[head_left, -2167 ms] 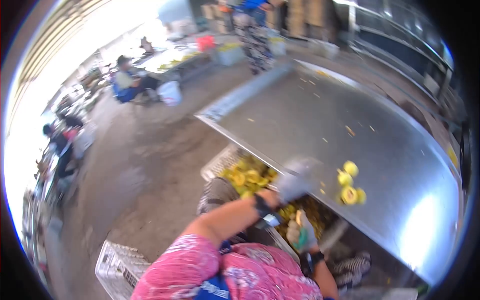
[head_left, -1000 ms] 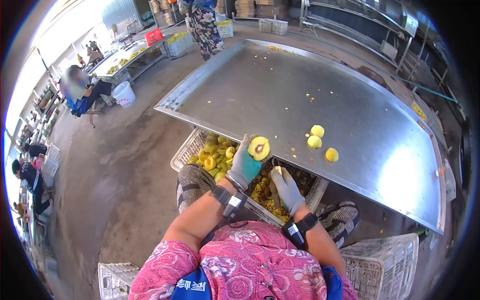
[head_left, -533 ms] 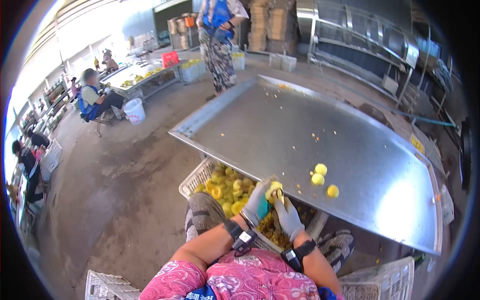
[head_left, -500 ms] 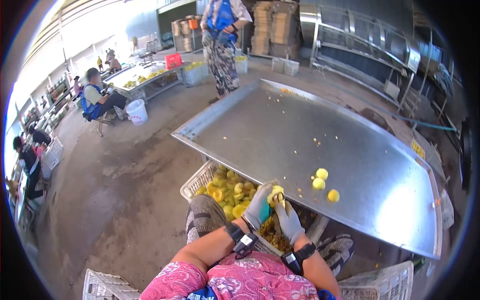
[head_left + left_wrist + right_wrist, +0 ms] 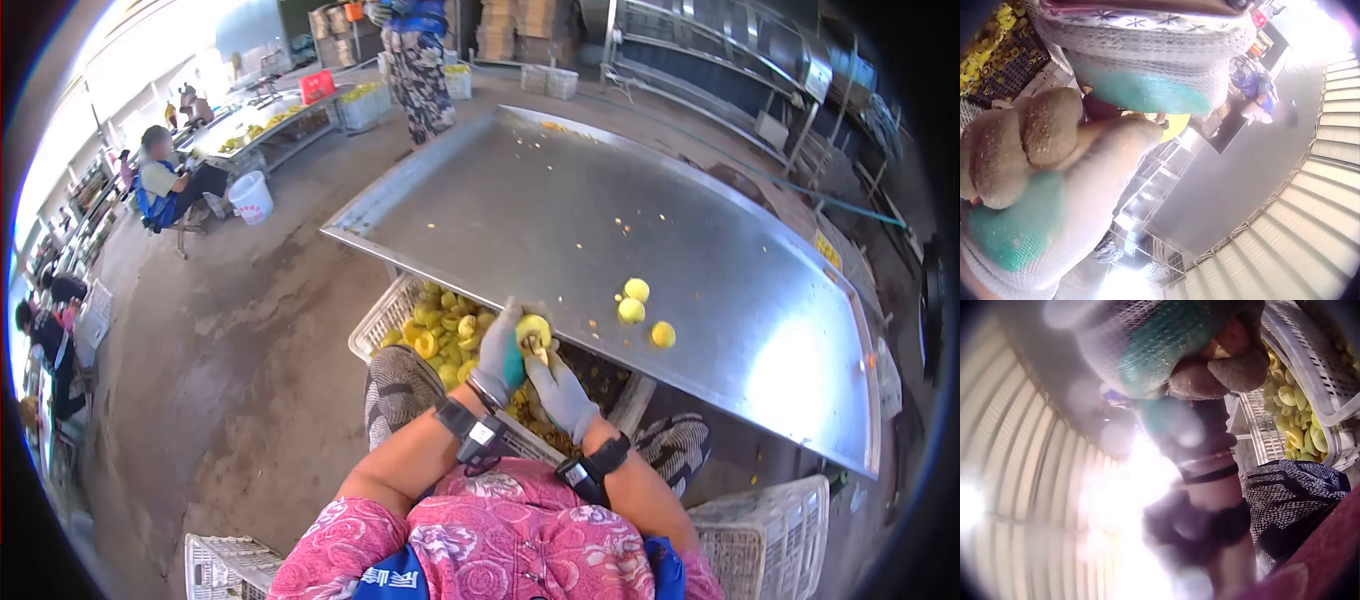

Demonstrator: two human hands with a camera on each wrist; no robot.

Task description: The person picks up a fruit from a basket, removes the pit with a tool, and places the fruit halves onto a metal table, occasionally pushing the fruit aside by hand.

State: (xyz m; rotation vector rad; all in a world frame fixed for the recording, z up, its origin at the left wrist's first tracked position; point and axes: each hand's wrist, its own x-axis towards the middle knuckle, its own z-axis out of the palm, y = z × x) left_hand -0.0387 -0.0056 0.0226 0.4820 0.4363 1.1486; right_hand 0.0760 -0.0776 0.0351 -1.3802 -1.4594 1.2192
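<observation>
My gloved left hand (image 5: 515, 335) grips a yellow fruit (image 5: 532, 327) just off the near edge of the steel table (image 5: 560, 200). My gloved right hand (image 5: 543, 362) meets it from below, pinching a small pale tool against the fruit's underside. In the left wrist view curled glove fingers (image 5: 1054, 125) fill the frame, with a sliver of yellow fruit (image 5: 1180, 124) behind them. The right wrist view is blurred: a teal-palmed glove (image 5: 1166, 344) with brown-stained fingertips (image 5: 1235, 369) pinched together.
Three yellow fruits (image 5: 632, 310) lie on the table to the right. Below the edge stand a white crate of yellow fruit pieces (image 5: 440, 325) and a crate of darker scraps (image 5: 595, 385). More crates (image 5: 770, 540) flank my knees. One person stands at the table's far end (image 5: 415, 50); another sits at the left (image 5: 165, 180).
A second ago my left hand held the fruit up, apart from the right hand. The two have since come together over the crates. The three fruits on the table have not moved.
</observation>
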